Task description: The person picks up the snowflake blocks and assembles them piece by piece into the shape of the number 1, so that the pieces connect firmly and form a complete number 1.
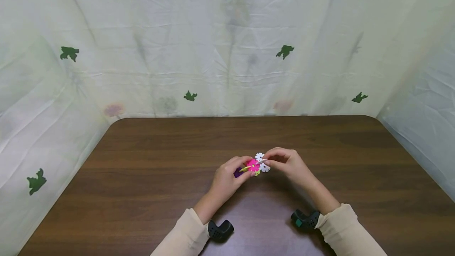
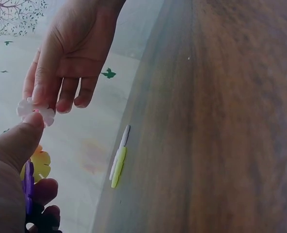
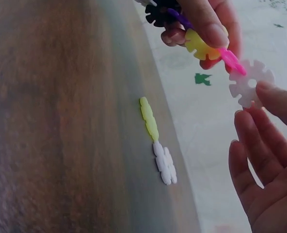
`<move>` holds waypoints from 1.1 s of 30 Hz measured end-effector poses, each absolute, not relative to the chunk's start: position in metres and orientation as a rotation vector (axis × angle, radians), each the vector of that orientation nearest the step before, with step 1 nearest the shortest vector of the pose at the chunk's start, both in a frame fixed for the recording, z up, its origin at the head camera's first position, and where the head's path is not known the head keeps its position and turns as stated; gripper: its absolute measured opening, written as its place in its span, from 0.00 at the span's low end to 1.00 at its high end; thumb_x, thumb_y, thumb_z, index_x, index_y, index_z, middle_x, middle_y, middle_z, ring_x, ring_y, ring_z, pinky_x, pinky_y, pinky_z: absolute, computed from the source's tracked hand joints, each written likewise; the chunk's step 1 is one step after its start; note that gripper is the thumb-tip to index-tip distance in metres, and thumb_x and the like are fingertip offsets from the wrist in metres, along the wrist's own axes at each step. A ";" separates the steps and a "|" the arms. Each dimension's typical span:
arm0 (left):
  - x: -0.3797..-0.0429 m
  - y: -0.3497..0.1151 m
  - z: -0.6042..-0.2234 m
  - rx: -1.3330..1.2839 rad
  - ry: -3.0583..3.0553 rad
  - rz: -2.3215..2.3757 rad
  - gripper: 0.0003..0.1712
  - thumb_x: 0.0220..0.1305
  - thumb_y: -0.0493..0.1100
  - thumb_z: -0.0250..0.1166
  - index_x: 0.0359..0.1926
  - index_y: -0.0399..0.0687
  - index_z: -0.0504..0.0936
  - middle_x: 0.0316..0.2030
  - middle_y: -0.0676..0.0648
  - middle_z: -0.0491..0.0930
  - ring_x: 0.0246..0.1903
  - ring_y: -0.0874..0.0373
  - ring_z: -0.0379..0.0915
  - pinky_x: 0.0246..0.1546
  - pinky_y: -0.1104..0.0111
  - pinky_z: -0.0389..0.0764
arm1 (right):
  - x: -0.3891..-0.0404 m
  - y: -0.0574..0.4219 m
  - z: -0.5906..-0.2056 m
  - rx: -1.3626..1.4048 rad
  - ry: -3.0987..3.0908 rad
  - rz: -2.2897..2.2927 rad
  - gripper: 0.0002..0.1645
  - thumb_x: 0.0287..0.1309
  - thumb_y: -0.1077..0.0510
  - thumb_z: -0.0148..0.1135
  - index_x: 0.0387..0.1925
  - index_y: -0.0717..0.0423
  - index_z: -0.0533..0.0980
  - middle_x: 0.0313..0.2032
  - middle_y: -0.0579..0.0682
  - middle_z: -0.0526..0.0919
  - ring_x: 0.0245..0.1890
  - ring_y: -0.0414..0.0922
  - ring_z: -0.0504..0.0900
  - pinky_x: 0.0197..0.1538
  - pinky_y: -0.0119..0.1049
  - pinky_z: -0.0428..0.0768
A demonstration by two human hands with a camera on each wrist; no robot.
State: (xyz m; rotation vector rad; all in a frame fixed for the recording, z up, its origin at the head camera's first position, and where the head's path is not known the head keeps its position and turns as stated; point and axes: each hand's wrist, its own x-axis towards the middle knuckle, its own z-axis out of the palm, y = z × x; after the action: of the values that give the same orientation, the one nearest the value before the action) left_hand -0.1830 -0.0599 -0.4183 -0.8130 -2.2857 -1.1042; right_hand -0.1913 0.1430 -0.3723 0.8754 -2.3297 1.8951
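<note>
My left hand [image 1: 225, 177] grips a short chain of notched plastic discs. In the right wrist view the chain runs from a black disc [image 3: 155, 15] through a purple disc [image 3: 179, 17] and a yellow disc [image 3: 197, 46] to a pink disc [image 3: 232, 62]. The thumb lies against the yellow one. My right hand [image 1: 293, 169] pinches a white disc [image 3: 252, 82] between thumb and fingers, its edge against the pink disc. Whether their slots are interlocked I cannot tell. Another pale piece at the black end is cut off by the frame.
On the brown wooden table [image 1: 160, 149], beyond the hands, lie a yellow-green disc [image 3: 149, 119] and two white discs [image 3: 162, 164], close together. Each wrist carries a black camera, the left camera [image 1: 221, 230] and the right camera [image 1: 304, 219]. A leaf-patterned cloth [image 1: 213, 50] hangs behind the table.
</note>
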 end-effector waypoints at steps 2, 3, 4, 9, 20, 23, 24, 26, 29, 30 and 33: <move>-0.183 -0.060 -0.419 -0.808 -2.277 -1.114 0.20 0.47 0.41 0.71 0.44 0.45 0.80 0.35 0.51 0.79 0.33 0.63 0.73 0.35 0.69 0.74 | -0.191 0.144 -0.371 0.866 -2.348 1.878 0.07 0.49 0.74 0.59 0.34 0.72 0.76 0.32 0.62 0.78 0.30 0.42 0.76 0.32 0.38 0.76; -0.184 -0.060 -0.419 -0.809 -2.270 -1.124 0.20 0.47 0.41 0.71 0.44 0.44 0.79 0.35 0.51 0.79 0.34 0.63 0.74 0.36 0.69 0.74 | -0.191 0.144 -0.370 0.852 -2.363 1.868 0.07 0.49 0.73 0.59 0.34 0.71 0.76 0.32 0.61 0.79 0.30 0.42 0.76 0.32 0.40 0.76; -0.184 -0.060 -0.419 -0.814 -2.262 -1.135 0.20 0.47 0.40 0.71 0.44 0.43 0.79 0.36 0.50 0.79 0.35 0.62 0.74 0.37 0.70 0.74 | -0.191 0.144 -0.370 0.839 -2.375 1.862 0.07 0.50 0.73 0.59 0.34 0.71 0.76 0.32 0.60 0.79 0.29 0.42 0.76 0.32 0.41 0.76; -0.184 -0.060 -0.419 -0.836 -2.232 -1.149 0.21 0.48 0.41 0.70 0.45 0.41 0.79 0.38 0.50 0.79 0.38 0.61 0.75 0.40 0.69 0.73 | -0.194 0.145 -0.376 0.820 -2.387 1.873 0.07 0.50 0.73 0.59 0.34 0.71 0.76 0.31 0.59 0.79 0.28 0.44 0.76 0.32 0.43 0.77; -0.184 -0.059 -0.418 -0.850 -2.250 -1.078 0.24 0.45 0.44 0.72 0.45 0.43 0.79 0.39 0.52 0.79 0.40 0.62 0.73 0.40 0.65 0.70 | -0.205 0.144 -0.400 0.814 -2.369 2.012 0.09 0.50 0.69 0.61 0.34 0.72 0.75 0.25 0.59 0.79 0.24 0.45 0.78 0.32 0.41 0.78; -0.185 -0.060 -0.419 -0.849 -2.257 -1.069 0.24 0.45 0.44 0.72 0.45 0.44 0.78 0.39 0.53 0.79 0.40 0.63 0.73 0.39 0.65 0.69 | -0.203 0.141 -0.399 0.757 -2.397 2.055 0.10 0.51 0.68 0.61 0.35 0.73 0.75 0.26 0.58 0.79 0.25 0.46 0.78 0.34 0.41 0.78; -0.185 -0.060 -0.420 -0.850 -2.259 -1.062 0.24 0.45 0.44 0.72 0.45 0.45 0.78 0.39 0.53 0.79 0.41 0.63 0.73 0.39 0.66 0.69 | -0.202 0.140 -0.398 0.734 -2.408 2.074 0.10 0.51 0.68 0.61 0.35 0.73 0.74 0.26 0.58 0.79 0.25 0.45 0.78 0.35 0.42 0.78; -0.185 -0.060 -0.420 -0.853 -2.256 -1.050 0.24 0.44 0.44 0.72 0.46 0.46 0.78 0.39 0.54 0.79 0.40 0.63 0.73 0.38 0.66 0.69 | -0.201 0.138 -0.398 0.695 -2.416 2.119 0.11 0.52 0.67 0.61 0.36 0.73 0.74 0.27 0.57 0.79 0.25 0.44 0.78 0.35 0.41 0.78; -0.185 -0.060 -0.420 -0.853 -2.249 -1.034 0.24 0.44 0.44 0.72 0.46 0.48 0.78 0.39 0.54 0.79 0.41 0.64 0.73 0.37 0.67 0.69 | -0.199 0.134 -0.397 0.655 -2.408 2.176 0.11 0.52 0.67 0.60 0.36 0.75 0.73 0.29 0.56 0.78 0.25 0.43 0.79 0.35 0.42 0.78; -0.185 -0.060 -0.420 -0.855 -2.240 -1.031 0.24 0.44 0.44 0.73 0.46 0.48 0.78 0.39 0.54 0.79 0.40 0.64 0.73 0.37 0.67 0.70 | -0.198 0.134 -0.397 0.644 -2.405 2.193 0.11 0.52 0.68 0.60 0.36 0.75 0.73 0.29 0.55 0.78 0.25 0.42 0.79 0.35 0.42 0.78; -0.185 -0.059 -0.419 -0.856 -2.217 -1.037 0.24 0.43 0.44 0.73 0.45 0.49 0.79 0.38 0.54 0.79 0.39 0.64 0.73 0.36 0.67 0.70 | -0.197 0.131 -0.398 0.640 -2.389 2.232 0.12 0.53 0.68 0.60 0.36 0.75 0.73 0.29 0.54 0.78 0.25 0.41 0.79 0.35 0.40 0.78</move>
State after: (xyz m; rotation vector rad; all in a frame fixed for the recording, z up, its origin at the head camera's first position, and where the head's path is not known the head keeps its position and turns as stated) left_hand -0.1848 -0.0593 -0.4190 -0.8555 -2.2171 -1.0367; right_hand -0.1967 0.1310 -0.3976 0.6403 -2.3891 2.2316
